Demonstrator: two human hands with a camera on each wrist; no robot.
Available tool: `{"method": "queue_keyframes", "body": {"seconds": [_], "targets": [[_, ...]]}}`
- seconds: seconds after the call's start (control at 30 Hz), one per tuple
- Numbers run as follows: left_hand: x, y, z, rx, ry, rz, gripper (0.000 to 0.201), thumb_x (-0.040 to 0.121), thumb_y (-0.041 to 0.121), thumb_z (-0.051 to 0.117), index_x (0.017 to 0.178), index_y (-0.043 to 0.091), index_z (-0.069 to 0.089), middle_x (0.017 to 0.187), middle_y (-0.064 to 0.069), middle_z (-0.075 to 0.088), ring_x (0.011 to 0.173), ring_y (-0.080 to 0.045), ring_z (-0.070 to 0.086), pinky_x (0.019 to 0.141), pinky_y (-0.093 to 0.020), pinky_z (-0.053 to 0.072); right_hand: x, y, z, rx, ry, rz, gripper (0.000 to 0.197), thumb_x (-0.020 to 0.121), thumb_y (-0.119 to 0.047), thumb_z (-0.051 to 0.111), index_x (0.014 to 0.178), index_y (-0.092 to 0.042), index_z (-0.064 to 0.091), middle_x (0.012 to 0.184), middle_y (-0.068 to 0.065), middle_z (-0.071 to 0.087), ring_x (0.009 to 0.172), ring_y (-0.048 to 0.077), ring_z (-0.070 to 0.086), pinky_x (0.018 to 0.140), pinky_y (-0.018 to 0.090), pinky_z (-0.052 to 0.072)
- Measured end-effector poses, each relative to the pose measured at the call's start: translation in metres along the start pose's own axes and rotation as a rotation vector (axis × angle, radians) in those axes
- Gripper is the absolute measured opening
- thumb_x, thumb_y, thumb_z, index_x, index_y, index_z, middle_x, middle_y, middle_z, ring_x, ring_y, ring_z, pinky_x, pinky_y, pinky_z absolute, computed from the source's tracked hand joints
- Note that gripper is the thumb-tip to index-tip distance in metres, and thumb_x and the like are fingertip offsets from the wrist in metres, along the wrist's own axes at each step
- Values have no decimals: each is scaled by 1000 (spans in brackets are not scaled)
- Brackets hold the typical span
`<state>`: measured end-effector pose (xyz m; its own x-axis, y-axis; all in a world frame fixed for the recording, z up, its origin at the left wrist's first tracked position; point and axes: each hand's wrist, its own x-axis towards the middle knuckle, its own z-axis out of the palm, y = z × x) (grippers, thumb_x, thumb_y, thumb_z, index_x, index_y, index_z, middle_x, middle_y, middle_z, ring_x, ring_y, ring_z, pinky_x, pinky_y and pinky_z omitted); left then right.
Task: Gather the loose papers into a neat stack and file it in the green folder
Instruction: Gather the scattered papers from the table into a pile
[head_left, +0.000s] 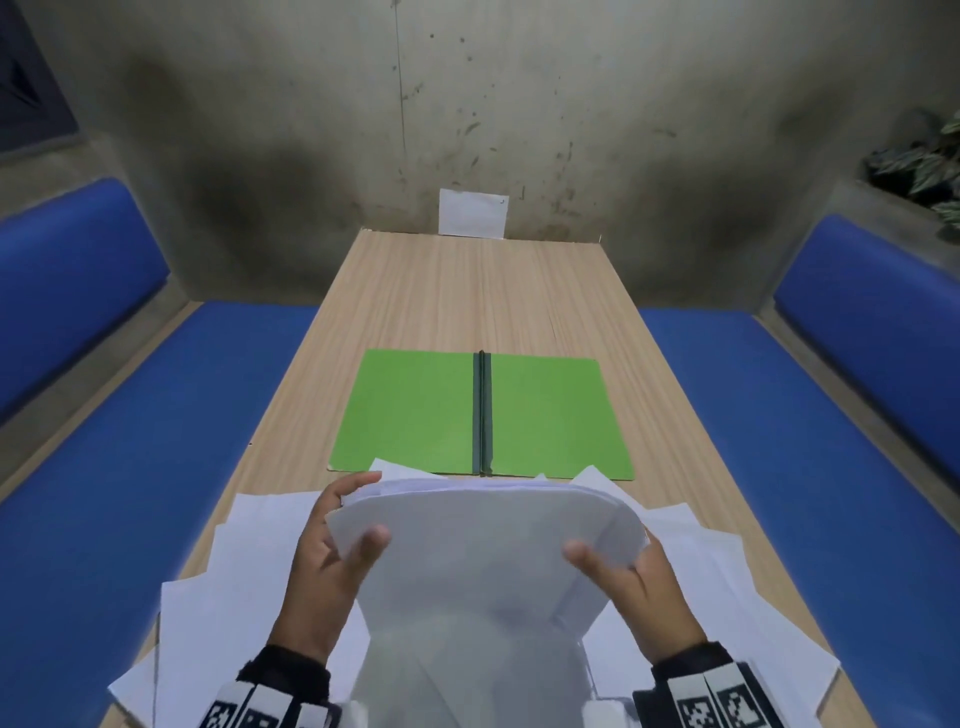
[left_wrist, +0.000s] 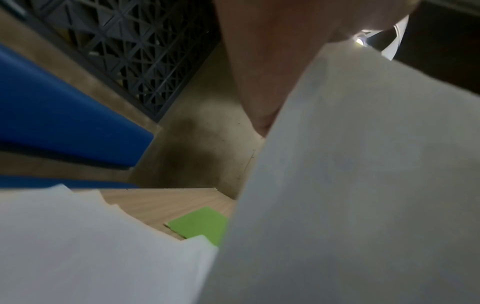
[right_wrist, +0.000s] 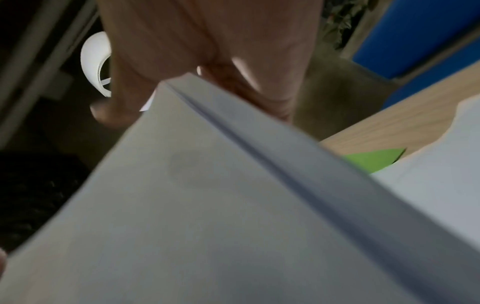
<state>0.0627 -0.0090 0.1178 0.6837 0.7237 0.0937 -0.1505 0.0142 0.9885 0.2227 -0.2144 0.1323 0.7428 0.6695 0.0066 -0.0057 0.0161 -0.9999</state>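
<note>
A: Hands first. What's the left hand (head_left: 324, 564) doing?

B: Gripping the left edge of the paper stack (head_left: 483, 540), thumb on the near face, fingers curled round behind. Right hand (head_left: 647, 587) mirrors it on the right edge, thumb in front, fingers behind. Stack is held upright-ish, lifted off the table (head_left: 467, 291).

A: Edges of the stack lined up?

B: Not fully. The top edge bows and fans, with sheets stepping off at the right corner. In the right wrist view the side edge (right_wrist: 272, 156) shows as a layered band, blurred.

A: What's under the hands?

B: Loose papers (head_left: 218, 613) still spread on the near end of the table, both sides of the hands, corners overlapping, some poking over the table's near-left edge.

A: Folder?

B: Green folder (head_left: 415, 410) lies open and flat mid-table, just beyond the stack, dark spine down the middle. A couple of loose sheet corners overlap its near edge. Both leaves are bare.

A: Room to move?

B: Bare tabletop from the folder's far edge to the wall (head_left: 519, 104), where one white card (head_left: 471, 213) leans. Narrow wood strips either side of the folder. Blue benches (head_left: 171, 441) flank the table.
</note>
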Motion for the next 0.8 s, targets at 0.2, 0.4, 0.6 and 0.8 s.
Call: {"method": "queue_keyframes", "body": {"seconds": [0.2,0.4,0.6,0.8], "targets": [[-4,-31,-6,190,-112,-277,49,31,44,92,76,34,74,82,9,77,77,-11,71,63,-20,53,4,24,-3,-292,-66,262,39,68,-4,79,90,-32,62,96,0,71,88,8,66,77,25,54],[-7,-25,7,236,-97,-241,24,63,4,82,72,25,75,70,12,75,63,0,67,56,-12,51,7,14,9,-275,-68,169,39,65,-1,78,81,-34,66,82,-4,73,72,-5,63,73,26,53],[-16,-38,-6,257,-130,-319,30,60,25,85,77,45,71,82,12,76,76,-6,69,65,-21,53,4,34,3,-294,-101,333,36,59,-19,85,86,-28,63,102,10,71,97,23,66,87,42,54],[-15,-54,3,268,-1,-362,9,81,18,70,73,13,71,63,9,73,71,-19,64,58,-18,51,7,68,10,-365,-70,334,15,72,-10,76,73,-18,63,80,5,68,78,21,63,74,37,52]]}}
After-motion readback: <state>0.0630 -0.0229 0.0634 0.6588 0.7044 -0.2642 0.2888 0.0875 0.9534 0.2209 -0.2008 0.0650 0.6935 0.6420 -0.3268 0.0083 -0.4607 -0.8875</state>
